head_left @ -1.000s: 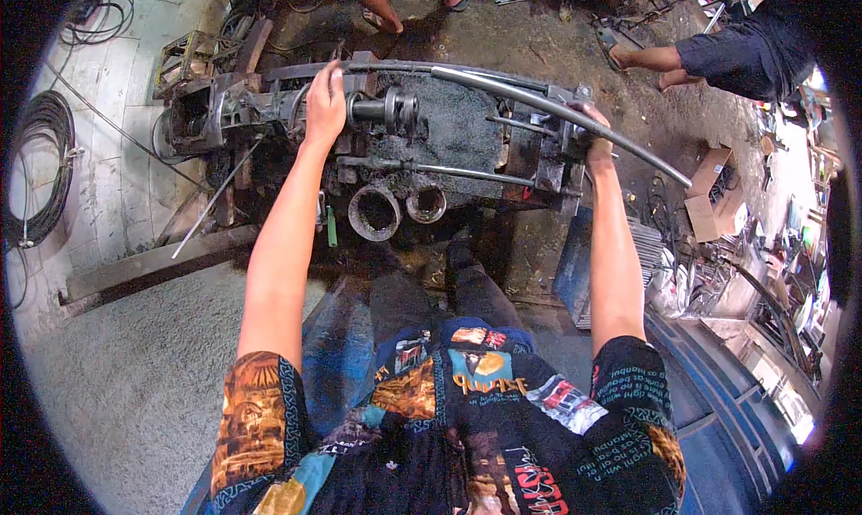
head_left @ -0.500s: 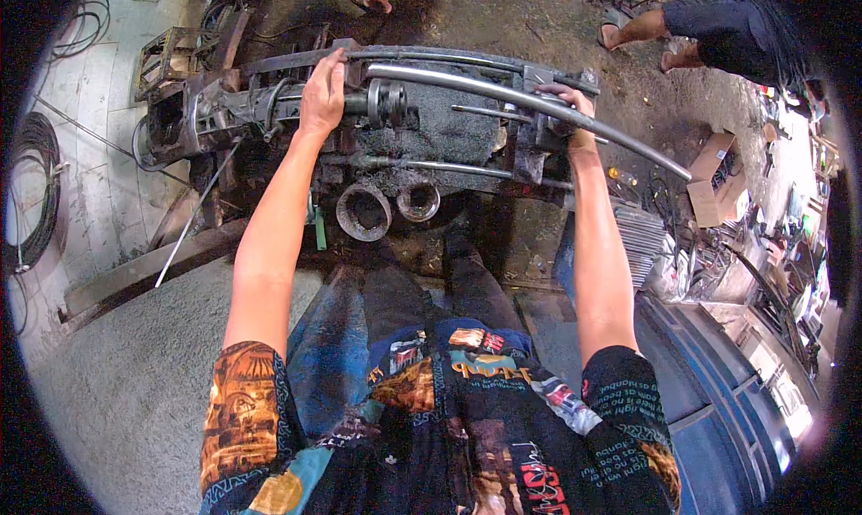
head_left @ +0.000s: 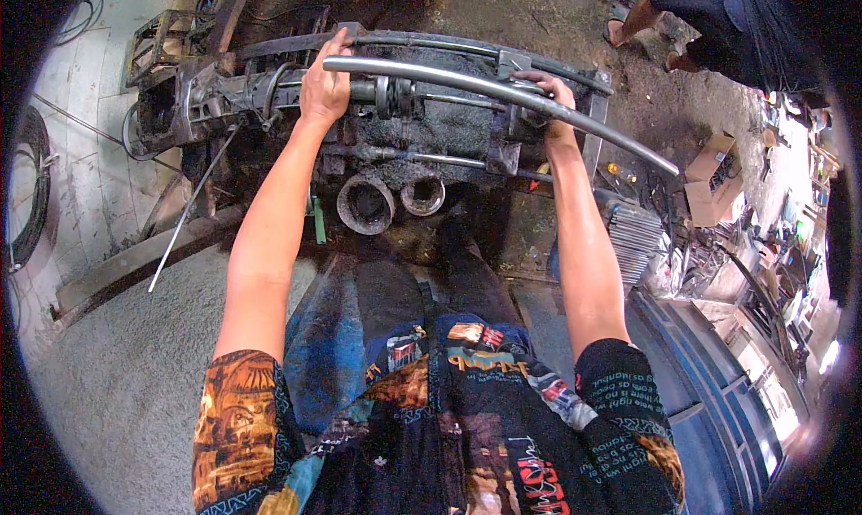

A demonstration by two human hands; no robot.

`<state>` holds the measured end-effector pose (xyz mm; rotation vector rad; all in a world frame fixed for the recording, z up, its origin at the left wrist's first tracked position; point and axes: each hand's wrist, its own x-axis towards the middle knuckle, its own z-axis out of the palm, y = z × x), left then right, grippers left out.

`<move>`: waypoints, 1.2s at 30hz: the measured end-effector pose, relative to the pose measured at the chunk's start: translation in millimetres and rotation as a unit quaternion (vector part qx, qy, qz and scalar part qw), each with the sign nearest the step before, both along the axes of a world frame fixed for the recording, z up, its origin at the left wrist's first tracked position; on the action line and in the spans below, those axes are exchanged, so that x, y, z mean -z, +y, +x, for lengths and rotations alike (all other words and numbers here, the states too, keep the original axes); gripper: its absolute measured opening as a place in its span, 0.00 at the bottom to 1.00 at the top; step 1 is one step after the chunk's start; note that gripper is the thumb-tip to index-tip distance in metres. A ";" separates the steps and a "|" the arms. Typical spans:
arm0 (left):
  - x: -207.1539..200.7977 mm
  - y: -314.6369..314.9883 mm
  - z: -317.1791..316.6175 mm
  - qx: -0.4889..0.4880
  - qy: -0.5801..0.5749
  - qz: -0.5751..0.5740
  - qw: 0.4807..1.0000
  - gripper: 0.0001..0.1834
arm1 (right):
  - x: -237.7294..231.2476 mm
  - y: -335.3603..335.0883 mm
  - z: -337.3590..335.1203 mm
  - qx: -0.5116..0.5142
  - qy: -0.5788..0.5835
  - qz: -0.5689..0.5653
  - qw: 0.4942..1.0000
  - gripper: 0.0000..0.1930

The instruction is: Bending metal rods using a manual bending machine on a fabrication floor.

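A long, slightly bent metal pipe (head_left: 449, 77) slants over a greasy bench machine with rods and a cylindrical shaft. Its left end lies in front of my left hand (head_left: 325, 86), whose fingers stretch up past it over the shaft (head_left: 361, 91). Those fingertips touch near the far rail (head_left: 404, 37). My right hand (head_left: 552, 102) is at the sliding block (head_left: 503, 147), fingers curled beyond the pipe. The pipe crosses in front of that hand, hiding what it grips. Below the shaft are two round metal rings (head_left: 365, 204).
A thin rod (head_left: 193, 211) juts out at the left, above a coiled cable (head_left: 31, 187). An open cardboard box (head_left: 714, 178) stands on the right floor near ribbed metal (head_left: 633, 241). Another person's leg (head_left: 637, 19) shows at the far right. Blue metal panels (head_left: 691, 398) lie lower right.
The pipe has shifted left, its left end now overlapping my left hand. My right hand and the sliding block have moved left too. My left hand stays almost in place.
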<state>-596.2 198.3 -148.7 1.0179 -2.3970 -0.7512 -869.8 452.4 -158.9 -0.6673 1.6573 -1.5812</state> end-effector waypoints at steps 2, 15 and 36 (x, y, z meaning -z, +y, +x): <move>0.5 -0.4 -0.4 -0.002 0.006 0.011 1.000 0.25 | 6.0 -2.0 -1.4 0.005 -0.024 0.006 1.000 0.23; 5.0 0.8 -2.4 0.016 0.028 0.002 0.999 0.23 | -6.2 -10.3 9.1 0.007 -0.100 0.022 0.995 0.22; 4.1 2.3 -7.7 0.052 0.081 0.012 0.995 0.24 | 9.1 -1.8 4.6 -0.016 0.009 0.020 1.000 0.24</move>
